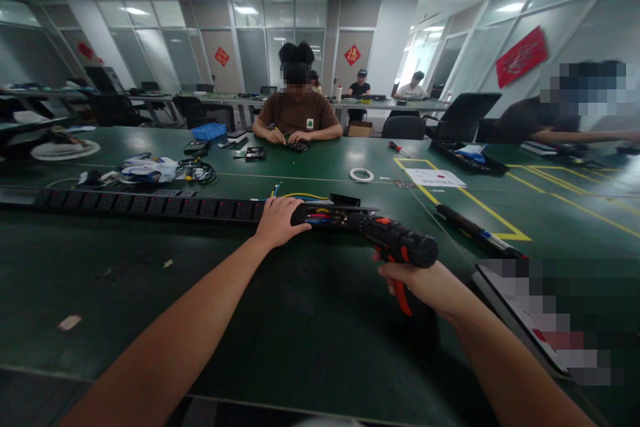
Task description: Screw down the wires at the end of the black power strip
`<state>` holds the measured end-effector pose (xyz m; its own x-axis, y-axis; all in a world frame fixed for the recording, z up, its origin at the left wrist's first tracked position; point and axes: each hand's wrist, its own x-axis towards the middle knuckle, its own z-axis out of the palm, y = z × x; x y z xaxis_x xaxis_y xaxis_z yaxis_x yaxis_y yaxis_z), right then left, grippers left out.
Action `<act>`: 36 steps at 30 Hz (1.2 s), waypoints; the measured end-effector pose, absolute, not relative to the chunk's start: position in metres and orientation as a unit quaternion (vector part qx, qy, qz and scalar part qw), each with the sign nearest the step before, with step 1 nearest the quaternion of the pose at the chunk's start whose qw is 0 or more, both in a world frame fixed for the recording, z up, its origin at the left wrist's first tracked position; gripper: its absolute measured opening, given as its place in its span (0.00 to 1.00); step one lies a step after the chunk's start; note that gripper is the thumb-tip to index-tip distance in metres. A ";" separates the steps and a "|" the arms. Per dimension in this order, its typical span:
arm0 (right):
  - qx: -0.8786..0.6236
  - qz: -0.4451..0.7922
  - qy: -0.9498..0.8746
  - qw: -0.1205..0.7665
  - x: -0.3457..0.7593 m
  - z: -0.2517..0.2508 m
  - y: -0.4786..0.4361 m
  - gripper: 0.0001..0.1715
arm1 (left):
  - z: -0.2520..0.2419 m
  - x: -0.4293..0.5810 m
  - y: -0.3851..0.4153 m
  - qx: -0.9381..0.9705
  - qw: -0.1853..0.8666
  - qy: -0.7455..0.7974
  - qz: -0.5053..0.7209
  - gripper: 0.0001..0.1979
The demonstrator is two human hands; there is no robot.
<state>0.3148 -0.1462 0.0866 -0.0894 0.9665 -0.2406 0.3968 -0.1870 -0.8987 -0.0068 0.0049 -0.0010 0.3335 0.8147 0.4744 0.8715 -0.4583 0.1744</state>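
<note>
A long black power strip (pixel 150 205) lies across the green table (pixel 150 293). Its right end is opened, with coloured wires (pixel 320 215) showing inside. My left hand (pixel 279 221) lies on the strip just left of that open end, fingers closed over it. My right hand (pixel 425 283) grips the handle of a black and orange electric screwdriver (pixel 395 245), whose tip points left into the open end.
A person sits across the table working on small parts (pixel 299 145). A blue tray (pixel 209 131), a cable bundle (pixel 197 172), a white tape roll (pixel 361 175), a white sheet (pixel 434 178) and a black tube (pixel 475 232) lie around. Another person sits at the right.
</note>
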 end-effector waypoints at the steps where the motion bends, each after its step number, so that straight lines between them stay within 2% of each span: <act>1: -0.607 0.476 -0.562 0.299 0.315 0.086 -0.146 0.15 | -0.001 -0.007 0.005 -0.815 0.055 -0.517 -0.256 0.33; 21: -0.597 0.482 -0.566 0.301 0.318 0.081 -0.144 0.12 | 0.000 -0.005 0.004 -0.813 0.065 -0.523 -0.248 0.34; 27: -0.602 0.481 -0.560 0.304 0.318 0.082 -0.145 0.16 | 0.000 -0.007 0.005 -0.815 0.055 -0.518 -0.253 0.32; 36: -0.605 0.473 -0.567 0.297 0.317 0.083 -0.145 0.15 | -0.002 -0.007 0.006 -0.815 0.059 -0.519 -0.252 0.33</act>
